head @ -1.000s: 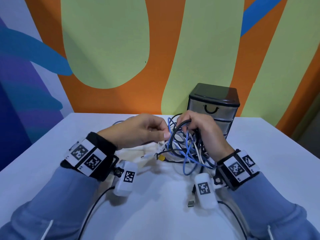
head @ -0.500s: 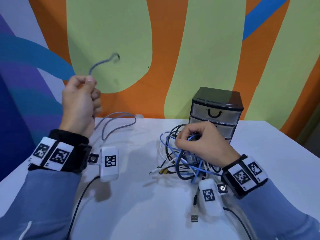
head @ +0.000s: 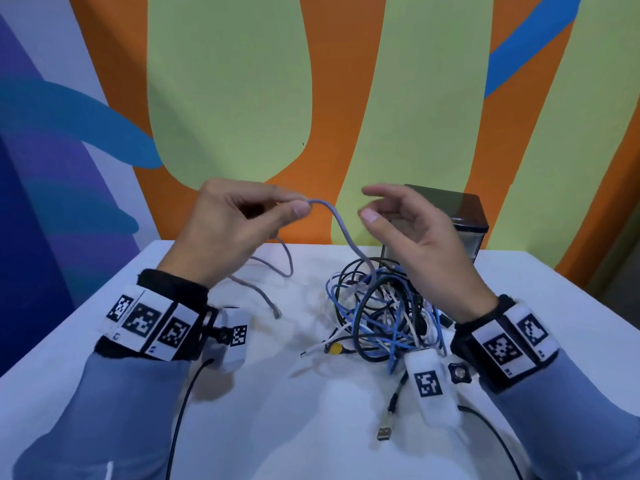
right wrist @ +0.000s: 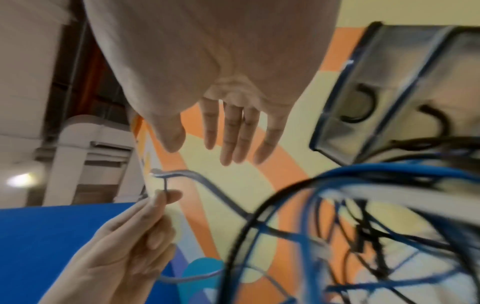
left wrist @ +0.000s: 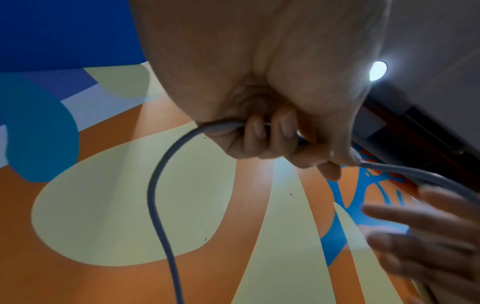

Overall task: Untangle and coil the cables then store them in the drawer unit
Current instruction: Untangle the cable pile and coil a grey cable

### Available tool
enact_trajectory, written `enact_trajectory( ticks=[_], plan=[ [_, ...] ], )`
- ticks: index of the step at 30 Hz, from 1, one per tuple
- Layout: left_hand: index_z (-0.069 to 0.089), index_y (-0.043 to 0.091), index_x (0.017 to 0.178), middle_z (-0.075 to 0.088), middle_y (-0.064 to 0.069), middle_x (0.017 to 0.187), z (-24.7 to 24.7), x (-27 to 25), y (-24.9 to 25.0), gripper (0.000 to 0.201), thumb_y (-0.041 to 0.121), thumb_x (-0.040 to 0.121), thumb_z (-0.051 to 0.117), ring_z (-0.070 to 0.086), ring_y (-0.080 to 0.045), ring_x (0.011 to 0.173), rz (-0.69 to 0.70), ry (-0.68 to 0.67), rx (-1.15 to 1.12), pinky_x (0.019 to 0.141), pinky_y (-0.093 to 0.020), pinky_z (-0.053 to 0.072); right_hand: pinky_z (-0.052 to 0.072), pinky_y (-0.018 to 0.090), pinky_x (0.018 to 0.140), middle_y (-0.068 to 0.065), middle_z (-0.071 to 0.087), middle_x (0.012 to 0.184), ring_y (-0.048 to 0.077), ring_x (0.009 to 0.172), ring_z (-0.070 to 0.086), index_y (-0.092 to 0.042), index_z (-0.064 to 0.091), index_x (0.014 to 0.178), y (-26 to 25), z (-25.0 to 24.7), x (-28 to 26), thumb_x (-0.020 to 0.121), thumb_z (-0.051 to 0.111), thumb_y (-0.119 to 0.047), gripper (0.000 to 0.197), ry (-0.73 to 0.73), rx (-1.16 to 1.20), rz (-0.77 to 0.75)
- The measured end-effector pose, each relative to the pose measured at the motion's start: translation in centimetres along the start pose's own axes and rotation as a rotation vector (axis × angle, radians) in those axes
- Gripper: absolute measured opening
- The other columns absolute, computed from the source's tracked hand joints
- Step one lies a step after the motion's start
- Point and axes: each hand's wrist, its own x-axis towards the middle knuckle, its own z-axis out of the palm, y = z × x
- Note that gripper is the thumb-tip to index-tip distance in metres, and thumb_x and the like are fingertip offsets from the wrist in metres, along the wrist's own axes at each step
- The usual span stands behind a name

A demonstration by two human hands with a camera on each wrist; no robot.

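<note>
At frame centre the left hand point(head: 225, 230) pinches one smooth grey cable point(head: 341, 230); the right hand point(head: 415, 244) hovers beside it, fingers loosely spread. Below them, a knot of blue, black and white cables point(head: 377, 320) lies on the white table point(head: 311, 427), before the translucent black-topped drawer unit point(head: 464, 216).

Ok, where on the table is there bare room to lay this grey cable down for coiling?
Bare table lies near you between the wrists, left of the USB plug. It is crowded at the cable tangle before the drawer unit.
</note>
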Motion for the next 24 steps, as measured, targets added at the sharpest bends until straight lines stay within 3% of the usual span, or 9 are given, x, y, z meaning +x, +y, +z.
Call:
enact_trajectory(
  ticks=[3, 4, 6, 8, 10, 12, 15, 20, 24],
  plan=[
    [0.086, 0.013, 0.098, 0.076, -0.017, 0.075, 0.5, -0.3, 0.8, 0.018, 0.026, 0.085, 0.086, 0.058, -0.022, 0.060, 0.005, -0.127, -0.045, 0.059, -0.041, 0.049, 0.058, 0.040, 0.088, 0.001, 0.076, 0.106, 0.017, 0.101, 0.072, -0.023, 0.059, 0.140, -2.5, 1.5, 1.3, 0.104, 0.062, -0.039, 0.040, -0.216, 0.007, 0.127],
    [0.086, 0.012, 0.097, 0.076, -0.016, 0.074, 0.6, -0.4, 1.1, 0.017, 0.024, 0.085, 0.086, 0.058, -0.027, 0.059, 0.022, -0.165, -0.049, 0.059, -0.042, 0.049, 0.057, 0.036, 0.071, 0.004, 0.074, 0.094, 0.020, 0.083, 0.071, -0.016, 0.063, 0.132, -3.2, 2.1, 1.5, 0.106, 0.058, -0.039, 0.035, -0.298, 0.057, 0.194],
    [0.086, 0.012, 0.094, 0.074, -0.015, 0.070, 0.8, -0.5, 1.8, 0.011, 0.020, 0.086, 0.086, 0.058, -0.037, 0.061, 0.040, -0.221, -0.031, 0.057, -0.047, 0.048, 0.032, 0.025, 0.045, 0.006, 0.048, 0.066, 0.017, 0.050, 0.043, -0.010, 0.062, 0.095, -4.2, 3.0, 1.7, 0.108, 0.051, -0.043, 0.037, -0.418, 0.129, 0.301],
    [0.086, 0.012, 0.091, 0.073, -0.014, 0.067, 0.5, -0.4, 2.1, 0.013, 0.021, 0.082, 0.089, 0.057, -0.034, 0.058, 0.021, -0.218, -0.030, 0.056, -0.045, 0.046, 0.011, 0.022, 0.044, 0.002, 0.021, 0.062, 0.014, 0.049, 0.014, -0.012, 0.054, 0.081, -4.5, 3.0, 1.8, 0.108, 0.049, -0.046, 0.044, -0.450, 0.135, 0.327],
    [0.084, 0.011, 0.087, 0.068, -0.016, 0.064, -0.4, -0.3, 1.8, 0.022, 0.027, 0.076, 0.092, 0.051, -0.024, 0.057, -0.031, -0.167, -0.068, 0.055, -0.038, 0.041, 0.006, 0.024, 0.044, -0.002, 0.016, 0.060, 0.014, 0.050, 0.008, -0.010, 0.056, 0.082, -4.5, 2.1, 2.0, 0.109, 0.051, -0.042, 0.042, -0.422, 0.146, 0.325],
    [0.083, 0.011, 0.083, 0.062, -0.021, 0.065, -1.8, -0.1, 1.3, 0.023, 0.031, 0.075, 0.091, 0.049, -0.018, 0.062, -0.072, -0.099, -0.095, 0.057, -0.029, 0.041, 0.005, 0.027, 0.045, -0.005, 0.018, 0.057, 0.013, 0.048, 0.009, -0.015, 0.057, 0.077, -4.4, 0.6, 2.1, 0.108, 0.053, -0.039, 0.039, -0.360, 0.222, 0.356],
    [0.083, 0.015, 0.088, 0.076, -0.016, 0.082, -3.0, 0.0, 0.6, 0.015, 0.029, 0.082, 0.084, 0.060, -0.013, 0.074, -0.062, -0.008, -0.125, 0.069, -0.022, 0.047, 0.008, 0.028, 0.045, -0.005, 0.023, 0.057, 0.011, 0.047, 0.015, -0.017, 0.058, 0.080, -4.4, -0.7, 1.8, 0.106, 0.054, -0.038, 0.034, -0.332, 0.399, 0.418],
    [0.083, 0.009, 0.103, 0.070, -0.014, 0.077, -2.3, 0.2, 0.5, 0.016, 0.018, 0.091, 0.080, 0.054, -0.013, 0.073, 0.044, 0.028, -0.139, 0.069, -0.024, 0.043, 0.016, 0.024, 0.044, 0.003, 0.043, 0.070, 0.011, 0.049, 0.032, -0.009, 0.069, 0.117, -4.5, 1.3, 1.7, 0.107, 0.047, -0.032, 0.034, -0.540, 0.499, 0.479],
    [0.082, 0.007, 0.110, 0.054, -0.014, 0.069, -1.7, 0.4, 0.1, 0.021, 0.018, 0.092, 0.079, 0.043, -0.016, 0.066, 0.123, 0.004, -0.052, 0.062, -0.028, 0.034, 0.011, 0.026, 0.045, 0.000, 0.037, 0.064, 0.010, 0.045, 0.022, -0.014, 0.064, 0.097, -5.3, 2.9, 2.8, 0.108, 0.043, -0.048, 0.041, -0.539, 0.478, 0.439]
  ],
)
